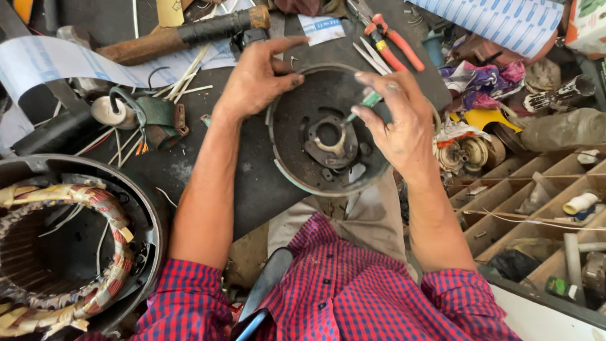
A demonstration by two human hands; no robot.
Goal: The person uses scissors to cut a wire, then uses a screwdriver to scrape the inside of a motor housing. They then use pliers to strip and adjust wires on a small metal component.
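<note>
Left hand (255,79) lies flat, fingers spread, pressing the rim of the round, rusty dark metal motor end cover (328,129), which rests on the dark work board (208,170) above the person's lap. Right hand (398,120) pinches a thin green-handled tool (365,104) between thumb and fingertips, tip aimed at the cover's central bearing seat (329,136). Step in hand looks like cleaning or prying around that hub. Next move would call for steady hold-down and a fine, controlled tip. Wound stator with copper coils (63,246) sits at the lower left; red-handled pliers (394,41) lie beyond.
</note>
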